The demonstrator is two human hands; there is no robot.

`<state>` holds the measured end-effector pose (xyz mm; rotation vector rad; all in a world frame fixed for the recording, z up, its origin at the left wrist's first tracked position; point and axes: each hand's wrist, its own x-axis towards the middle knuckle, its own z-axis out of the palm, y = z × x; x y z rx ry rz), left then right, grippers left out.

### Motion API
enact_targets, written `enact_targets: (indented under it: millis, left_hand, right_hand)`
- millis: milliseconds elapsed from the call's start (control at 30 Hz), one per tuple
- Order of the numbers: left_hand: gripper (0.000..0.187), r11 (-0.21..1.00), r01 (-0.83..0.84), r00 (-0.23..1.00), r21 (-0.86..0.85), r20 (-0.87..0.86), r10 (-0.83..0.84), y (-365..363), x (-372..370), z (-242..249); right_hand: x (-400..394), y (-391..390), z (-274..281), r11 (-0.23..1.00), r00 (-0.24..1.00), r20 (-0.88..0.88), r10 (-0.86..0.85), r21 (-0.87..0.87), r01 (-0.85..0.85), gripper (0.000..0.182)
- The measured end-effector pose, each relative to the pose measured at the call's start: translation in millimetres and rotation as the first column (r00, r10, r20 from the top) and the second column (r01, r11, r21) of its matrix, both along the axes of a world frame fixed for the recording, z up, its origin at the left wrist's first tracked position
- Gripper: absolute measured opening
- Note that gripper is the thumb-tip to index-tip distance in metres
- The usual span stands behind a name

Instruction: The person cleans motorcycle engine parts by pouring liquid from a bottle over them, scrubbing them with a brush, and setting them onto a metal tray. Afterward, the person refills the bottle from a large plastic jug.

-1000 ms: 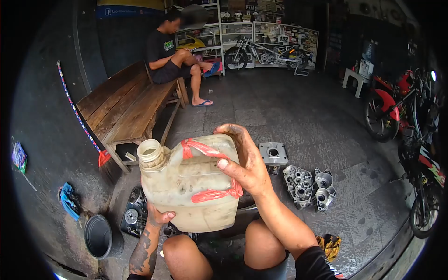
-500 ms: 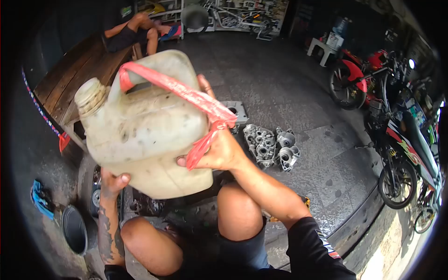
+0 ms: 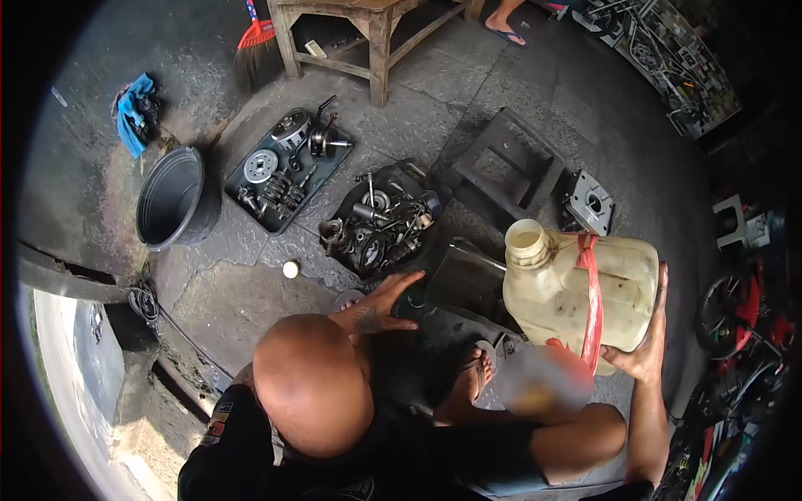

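1. Head view: the right hand (image 3: 639,359) grips the big cream plastic jug with a red strip (image 3: 551,292).
2. It is just ahead of that hand, its open mouth on the left-hand side.
3. The left hand (image 3: 376,313) is spread open, apart from it.

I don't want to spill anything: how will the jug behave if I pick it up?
The jug looks like moulded plastic, so it probably holds its shape but may flex if squeezed. Its mouth has no cap, so any liquid could slop out when tilted. The grimy walls may be slippery.
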<state>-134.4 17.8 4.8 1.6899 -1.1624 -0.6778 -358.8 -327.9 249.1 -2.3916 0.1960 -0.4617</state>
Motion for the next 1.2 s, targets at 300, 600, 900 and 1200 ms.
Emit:
enact_targets:
  millis: [300, 600, 900, 1200]
  left_hand:
    - [0.045, 0.986, -0.014, 0.968, -0.168, -0.248, -0.029, -52, 11, 51]
    - [0.033, 0.938, 0.049, 0.996, -0.343, 0.082, -0.022, -58, 21, 111]
    - [0.037, 0.926, 0.082, 0.995, -0.368, 0.076, -0.058, -54, 17, 114]
    - [0.035, 0.916, 0.090, 0.984, -0.391, 0.174, -0.022, -49, 13, 121]
  right_hand:
    - [-20, -4, -8, 0.938, 0.975, -0.210, 0.072, -0.317, -0.138, 0.139]
    - [21, 28, 37, 0.893, 0.946, -0.149, 0.287, -0.315, -0.321, 0.128]
    - [30, 38, 62, 0.871, 0.930, -0.195, 0.312, -0.332, -0.362, 0.125]
    - [34, 52, 86, 0.836, 0.928, -0.237, 0.288, -0.411, -0.365, 0.119]
